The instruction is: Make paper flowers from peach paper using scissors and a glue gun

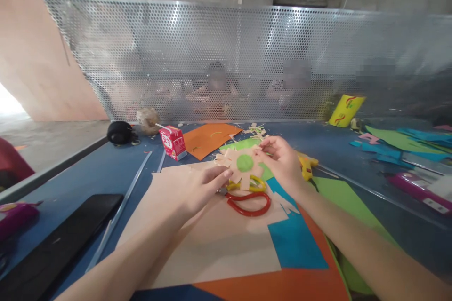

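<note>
Both hands hold up a beige paper flower (237, 165) with a green round centre, a little above the table. My left hand (200, 189) pinches its lower left edge. My right hand (280, 159) grips its right side with the fingertips. Directly beneath the flower lie red-handled scissors (250, 203) and yellow-handled scissors (251, 183) on a large beige sheet (219, 244).
Blue (294, 240), orange (208, 138) and green (339, 193) paper sheets cover the blue table. A small red drink carton (173, 142) stands at the back left, a yellow glue gun (307, 165) beside my right hand. A black pad (60, 244) lies near left. A perforated metal screen (226, 56) closes the far side.
</note>
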`<action>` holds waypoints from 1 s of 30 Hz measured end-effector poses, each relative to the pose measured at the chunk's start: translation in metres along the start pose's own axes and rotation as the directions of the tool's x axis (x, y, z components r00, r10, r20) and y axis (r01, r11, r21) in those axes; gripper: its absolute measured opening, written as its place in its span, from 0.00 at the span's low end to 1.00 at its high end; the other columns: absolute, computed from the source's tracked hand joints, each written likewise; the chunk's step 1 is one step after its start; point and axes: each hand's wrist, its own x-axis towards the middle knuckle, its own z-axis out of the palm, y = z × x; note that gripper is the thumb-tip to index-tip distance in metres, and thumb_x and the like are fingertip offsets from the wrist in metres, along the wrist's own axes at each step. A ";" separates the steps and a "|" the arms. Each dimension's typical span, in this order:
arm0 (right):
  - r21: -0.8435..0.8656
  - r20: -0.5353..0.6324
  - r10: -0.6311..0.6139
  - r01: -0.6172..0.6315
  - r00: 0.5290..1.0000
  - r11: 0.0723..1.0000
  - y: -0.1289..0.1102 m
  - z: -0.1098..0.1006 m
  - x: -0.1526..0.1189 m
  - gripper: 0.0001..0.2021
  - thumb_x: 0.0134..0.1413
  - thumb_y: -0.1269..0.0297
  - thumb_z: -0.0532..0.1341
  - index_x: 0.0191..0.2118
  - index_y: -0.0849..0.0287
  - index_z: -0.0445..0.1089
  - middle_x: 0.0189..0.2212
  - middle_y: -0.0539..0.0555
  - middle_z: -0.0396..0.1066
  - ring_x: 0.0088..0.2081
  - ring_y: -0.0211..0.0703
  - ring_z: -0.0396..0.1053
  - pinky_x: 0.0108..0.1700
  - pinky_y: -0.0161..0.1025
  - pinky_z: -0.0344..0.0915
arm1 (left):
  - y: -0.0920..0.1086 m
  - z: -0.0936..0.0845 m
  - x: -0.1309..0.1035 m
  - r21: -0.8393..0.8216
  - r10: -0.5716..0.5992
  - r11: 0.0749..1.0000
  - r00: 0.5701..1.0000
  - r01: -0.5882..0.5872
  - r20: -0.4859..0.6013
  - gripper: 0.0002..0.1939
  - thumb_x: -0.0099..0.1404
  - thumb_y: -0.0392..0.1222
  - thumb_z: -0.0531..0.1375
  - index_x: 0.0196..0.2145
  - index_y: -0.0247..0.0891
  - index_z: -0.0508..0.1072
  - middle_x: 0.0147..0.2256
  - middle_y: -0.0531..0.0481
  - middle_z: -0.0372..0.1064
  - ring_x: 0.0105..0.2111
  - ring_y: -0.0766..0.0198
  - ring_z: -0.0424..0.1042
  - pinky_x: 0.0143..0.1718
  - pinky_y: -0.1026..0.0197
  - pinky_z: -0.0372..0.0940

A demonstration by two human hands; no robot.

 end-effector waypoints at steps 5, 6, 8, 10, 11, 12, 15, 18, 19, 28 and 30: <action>-0.016 0.007 -0.010 0.010 1.000 1.000 -0.005 0.002 -0.003 0.07 0.46 0.70 0.62 0.30 0.55 0.61 0.28 0.48 0.64 0.33 0.37 0.68 0.32 0.34 0.67 | -0.006 0.007 0.004 -0.080 -0.046 0.996 0.999 0.047 0.012 0.16 0.54 0.53 0.57 0.25 0.36 0.65 0.23 0.54 0.60 0.24 0.67 0.60 0.25 0.66 0.56; -0.016 0.009 -0.007 0.007 1.000 1.000 -0.006 0.002 -0.003 0.07 0.46 0.70 0.62 0.30 0.55 0.61 0.28 0.48 0.64 0.33 0.38 0.69 0.32 0.34 0.67 | -0.007 0.008 0.005 -0.093 -0.051 0.994 0.999 0.052 0.017 0.15 0.53 0.52 0.59 0.24 0.35 0.65 0.22 0.54 0.60 0.24 0.68 0.60 0.24 0.66 0.55; -0.014 0.012 -0.003 0.003 1.000 1.000 -0.008 0.002 -0.004 0.07 0.46 0.70 0.62 0.30 0.55 0.61 0.28 0.48 0.65 0.33 0.38 0.69 0.31 0.34 0.67 | -0.010 0.011 0.006 -0.129 -0.056 0.990 0.997 0.062 0.043 0.15 0.54 0.51 0.58 0.23 0.35 0.65 0.23 0.53 0.62 0.24 0.68 0.61 0.25 0.65 0.56; -0.007 0.012 0.000 0.000 1.000 1.000 -0.009 0.002 -0.004 0.07 0.45 0.70 0.62 0.30 0.55 0.61 0.28 0.48 0.65 0.32 0.38 0.69 0.30 0.34 0.67 | -0.012 0.012 0.007 -0.171 -0.062 0.983 0.996 0.072 0.063 0.16 0.55 0.52 0.57 0.25 0.34 0.66 0.25 0.50 0.65 0.25 0.66 0.64 0.27 0.64 0.58; -0.003 0.012 0.002 -0.002 1.000 1.000 -0.009 0.001 -0.003 0.07 0.45 0.70 0.62 0.30 0.55 0.61 0.28 0.48 0.65 0.32 0.38 0.69 0.30 0.34 0.67 | -0.013 0.012 0.007 -0.190 -0.067 0.979 0.996 0.079 0.066 0.16 0.55 0.52 0.57 0.25 0.34 0.67 0.26 0.49 0.67 0.26 0.66 0.65 0.28 0.63 0.59; 0.002 0.012 0.003 -0.003 1.000 1.000 -0.010 0.001 -0.003 0.07 0.45 0.70 0.62 0.30 0.55 0.61 0.28 0.48 0.65 0.32 0.38 0.69 0.29 0.33 0.67 | -0.014 0.012 0.008 -0.206 -0.075 0.975 0.995 0.087 0.065 0.16 0.54 0.52 0.58 0.25 0.33 0.67 0.26 0.49 0.67 0.26 0.65 0.65 0.28 0.63 0.60; 0.011 0.014 0.004 -0.004 1.000 1.000 -0.011 0.000 -0.003 0.07 0.45 0.70 0.62 0.30 0.55 0.61 0.28 0.48 0.65 0.32 0.38 0.69 0.29 0.33 0.67 | -0.014 0.012 0.008 -0.237 -0.106 0.964 0.992 0.119 0.065 0.17 0.54 0.53 0.58 0.25 0.33 0.68 0.25 0.48 0.68 0.25 0.66 0.66 0.28 0.63 0.60; 0.012 0.013 0.005 -0.006 1.000 1.000 -0.011 0.000 -0.003 0.08 0.45 0.70 0.62 0.30 0.55 0.61 0.28 0.48 0.65 0.32 0.37 0.69 0.31 0.34 0.68 | -0.013 0.012 0.008 -0.240 -0.136 0.959 0.988 0.150 0.074 0.17 0.53 0.52 0.59 0.26 0.32 0.70 0.24 0.48 0.69 0.25 0.66 0.66 0.28 0.63 0.61; 0.011 0.012 0.008 -0.008 1.000 1.000 -0.011 0.000 -0.003 0.08 0.45 0.70 0.62 0.30 0.55 0.61 0.28 0.48 0.65 0.33 0.38 0.69 0.31 0.34 0.68 | -0.012 0.012 0.008 -0.238 -0.143 0.959 0.987 0.156 0.071 0.17 0.53 0.52 0.59 0.26 0.32 0.71 0.24 0.47 0.70 0.25 0.66 0.66 0.28 0.63 0.61; 0.000 0.045 0.062 -0.062 0.997 0.998 -0.009 -0.002 -0.001 0.08 0.44 0.65 0.62 0.29 0.55 0.61 0.27 0.49 0.65 0.32 0.41 0.70 0.25 0.35 0.70 | -0.011 0.011 0.006 -0.181 -0.134 0.973 0.990 0.141 0.051 0.17 0.53 0.52 0.59 0.27 0.33 0.73 0.24 0.48 0.70 0.25 0.65 0.66 0.28 0.62 0.61; -0.015 0.042 0.068 -0.067 0.997 0.998 -0.008 -0.006 0.002 0.08 0.43 0.64 0.63 0.29 0.55 0.61 0.28 0.49 0.65 0.32 0.41 0.70 0.24 0.34 0.71 | -0.010 0.012 0.006 -0.146 -0.102 0.984 0.994 0.105 0.028 0.14 0.50 0.49 0.62 0.26 0.33 0.73 0.21 0.52 0.66 0.23 0.67 0.63 0.26 0.64 0.58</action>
